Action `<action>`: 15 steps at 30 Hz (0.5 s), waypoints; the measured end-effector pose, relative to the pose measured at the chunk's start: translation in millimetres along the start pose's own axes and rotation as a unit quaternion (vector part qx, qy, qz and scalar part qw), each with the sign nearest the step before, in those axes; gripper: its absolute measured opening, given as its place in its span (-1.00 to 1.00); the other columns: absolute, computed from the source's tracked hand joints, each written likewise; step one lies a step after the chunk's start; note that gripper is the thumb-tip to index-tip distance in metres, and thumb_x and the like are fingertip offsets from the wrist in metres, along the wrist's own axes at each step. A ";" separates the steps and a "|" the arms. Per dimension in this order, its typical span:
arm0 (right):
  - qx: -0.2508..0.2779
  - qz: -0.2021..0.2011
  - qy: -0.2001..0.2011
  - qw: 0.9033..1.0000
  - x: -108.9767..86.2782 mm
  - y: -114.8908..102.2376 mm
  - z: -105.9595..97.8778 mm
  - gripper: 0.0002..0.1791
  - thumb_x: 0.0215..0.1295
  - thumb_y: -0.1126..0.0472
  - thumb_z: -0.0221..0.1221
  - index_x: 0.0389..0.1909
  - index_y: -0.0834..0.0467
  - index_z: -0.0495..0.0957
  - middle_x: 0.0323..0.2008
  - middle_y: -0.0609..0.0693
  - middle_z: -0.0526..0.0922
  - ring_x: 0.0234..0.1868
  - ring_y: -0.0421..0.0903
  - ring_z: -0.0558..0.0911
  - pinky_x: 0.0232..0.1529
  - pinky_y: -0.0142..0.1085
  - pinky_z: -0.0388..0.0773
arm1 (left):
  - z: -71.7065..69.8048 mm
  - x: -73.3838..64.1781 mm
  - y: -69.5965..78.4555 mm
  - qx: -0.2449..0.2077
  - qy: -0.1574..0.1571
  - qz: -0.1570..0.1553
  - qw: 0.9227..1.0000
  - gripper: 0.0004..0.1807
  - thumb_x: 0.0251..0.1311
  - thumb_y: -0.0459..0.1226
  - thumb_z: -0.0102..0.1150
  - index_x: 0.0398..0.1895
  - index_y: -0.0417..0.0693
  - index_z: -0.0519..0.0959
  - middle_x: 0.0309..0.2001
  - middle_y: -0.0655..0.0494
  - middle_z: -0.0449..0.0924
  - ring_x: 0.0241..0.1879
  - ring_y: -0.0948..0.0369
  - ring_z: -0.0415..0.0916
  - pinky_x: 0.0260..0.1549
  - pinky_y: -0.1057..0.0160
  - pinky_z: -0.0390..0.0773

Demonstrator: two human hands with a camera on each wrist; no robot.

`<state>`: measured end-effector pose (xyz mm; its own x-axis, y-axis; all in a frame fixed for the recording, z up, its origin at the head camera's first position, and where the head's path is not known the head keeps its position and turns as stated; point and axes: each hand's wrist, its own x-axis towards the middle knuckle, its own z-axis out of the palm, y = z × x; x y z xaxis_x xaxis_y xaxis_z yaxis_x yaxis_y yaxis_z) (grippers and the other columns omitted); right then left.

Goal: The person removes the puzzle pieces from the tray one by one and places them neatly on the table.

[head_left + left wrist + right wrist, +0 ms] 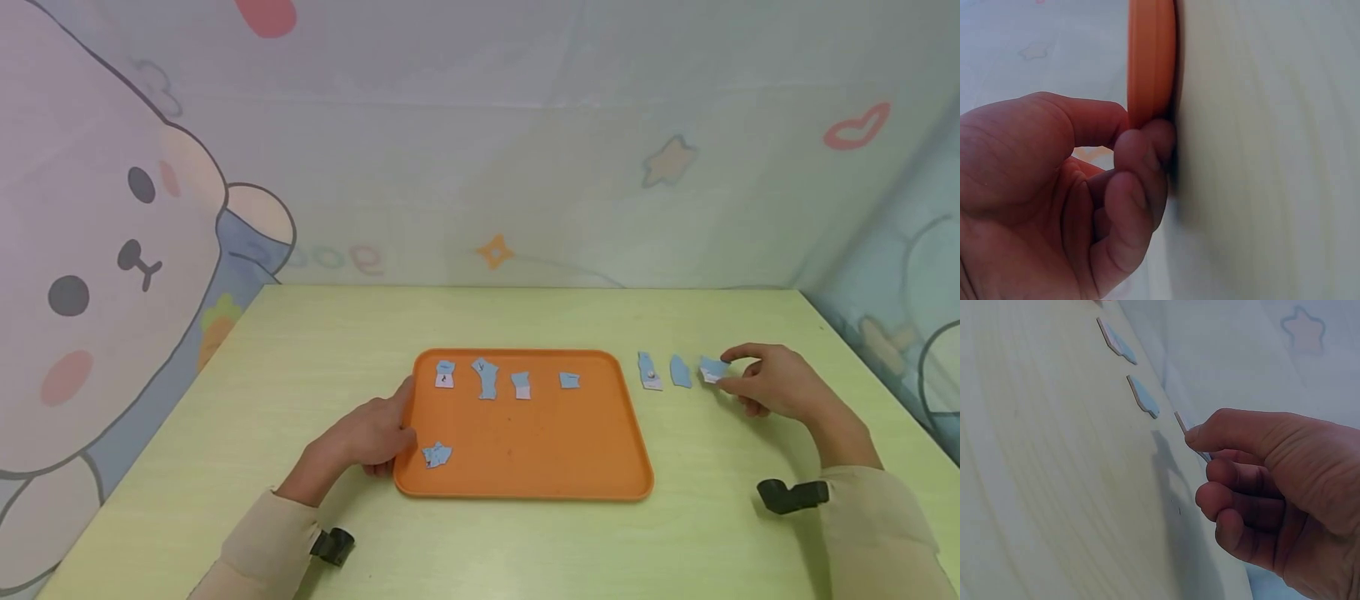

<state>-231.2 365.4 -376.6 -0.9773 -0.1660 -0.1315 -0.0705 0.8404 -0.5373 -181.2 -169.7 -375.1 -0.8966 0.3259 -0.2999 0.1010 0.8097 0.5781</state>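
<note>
My left hand (380, 427) grips the left rim of an orange tray (525, 450), thumb over the edge and fingers curled beneath it, as the left wrist view shows. To the right of the tray, my right hand (772, 381) pinches a small light-blue and white puzzle piece (712, 368) between thumb and forefinger. In the right wrist view that piece (1181, 422) is seen nearly edge-on, and the other fingers are curled. Just left of it on the table lie a pointed blue piece (680, 372) and a taller blue-and-white piece (649, 372).
Along the tray's far side lie several blue pieces, among them a Y-marked one (486, 378) and a small one (569, 381). A little cluster of pieces (437, 455) sits near the tray's lower left corner. Behind the pale table (337, 325) hangs a printed cloth (480, 167).
</note>
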 end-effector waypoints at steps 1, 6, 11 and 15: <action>-0.002 0.001 0.000 1.000 0.4 1.3 -0.1 -0.44 0.22 0.00 0.20 0.14 0.24 0.37 -0.68 -0.02 0.52 -0.61 -0.10 0.48 -0.44 -0.28 0.37 | 0.1 0.0 -0.1 0.000 0.001 -0.002 1.000 -0.32 0.15 -0.37 -0.10 0.36 -0.11 -0.02 -0.74 0.00 0.48 -0.83 0.14 0.39 -0.82 0.22 0.42; -0.010 0.003 -0.004 1.000 3.3 7.4 -1.7 -0.43 0.22 0.03 0.20 0.16 0.25 0.36 -0.68 -0.03 0.51 -0.61 -0.10 0.47 -0.44 -0.27 0.37 | 0.5 0.3 -0.5 0.002 0.003 -0.008 1.000 -0.26 0.15 -0.37 -0.10 0.42 -0.11 -0.09 -0.73 0.00 0.48 -0.83 0.14 0.40 -0.81 0.22 0.43; -0.022 0.000 -0.006 1.000 5.7 11.3 -2.9 -0.45 0.22 0.05 0.19 0.16 0.25 0.35 -0.69 -0.04 0.49 -0.62 -0.11 0.45 -0.44 -0.28 0.35 | 1.1 0.7 -0.6 0.001 0.001 -0.009 1.000 -0.24 0.15 -0.36 -0.11 0.43 -0.12 -0.11 -0.74 0.01 0.48 -0.83 0.16 0.38 -0.81 0.23 0.42; -0.027 -0.005 -0.003 1.000 7.9 12.9 -2.6 -0.45 0.22 0.07 0.19 0.16 0.26 0.36 -0.68 -0.04 0.51 -0.62 -0.11 0.47 -0.45 -0.28 0.38 | 1.3 0.8 -0.3 0.001 0.003 -0.008 1.000 -0.25 0.16 -0.36 -0.11 0.43 -0.12 -0.10 -0.74 0.01 0.47 -0.83 0.16 0.38 -0.81 0.23 0.42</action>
<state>-240.4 376.2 -382.4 -0.9752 -0.1774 -0.1324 -0.0905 0.8653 -0.4930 -181.4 -169.0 -376.4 -0.9008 0.3098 -0.3042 0.0872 0.8155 0.5722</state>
